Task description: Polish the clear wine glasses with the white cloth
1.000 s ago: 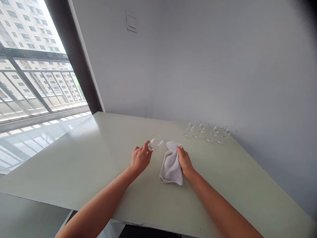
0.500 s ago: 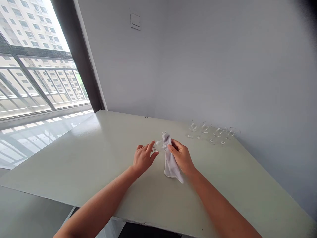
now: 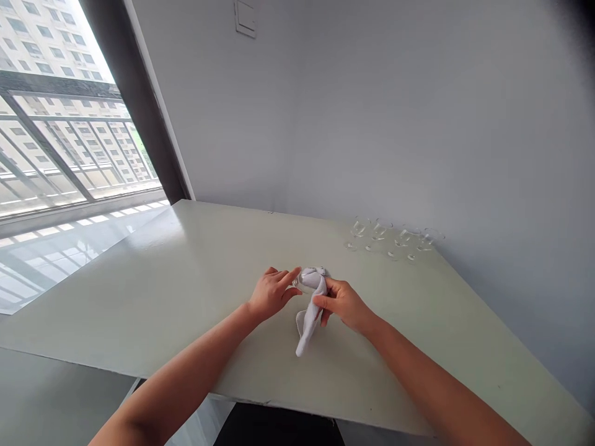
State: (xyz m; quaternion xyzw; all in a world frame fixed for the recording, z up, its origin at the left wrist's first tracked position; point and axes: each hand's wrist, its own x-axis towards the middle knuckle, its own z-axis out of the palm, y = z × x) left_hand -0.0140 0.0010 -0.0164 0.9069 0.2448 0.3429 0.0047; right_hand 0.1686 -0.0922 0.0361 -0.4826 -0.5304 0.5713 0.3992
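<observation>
Between my two hands a clear drinking glass [image 3: 307, 280] lies on its side in the air above the table. My left hand [image 3: 274, 293] grips the glass at its left end between thumb and fingers. A pale lilac-white cloth [image 3: 308, 325] is bunched in my right hand [image 3: 343, 303], which holds it at the glass's right end. Part of the cloth shows through the glass, and its loose end hangs down toward the table. The right fingertips are partly hidden behind the cloth.
The pale glossy table [image 3: 214, 248] spreads beneath both arms. At its far right edge, near the wall [image 3: 395, 111], stand several clear stemmed glasses [image 3: 379, 232]. A dark seat [image 3: 279, 426] shows below the front edge. Left is a window [image 3: 60, 124] with railings.
The cloth now covers or fills more of the glass's bowl, and its hanging end has swung left. My right hand has moved slightly down. The view has tilted a little downward.
</observation>
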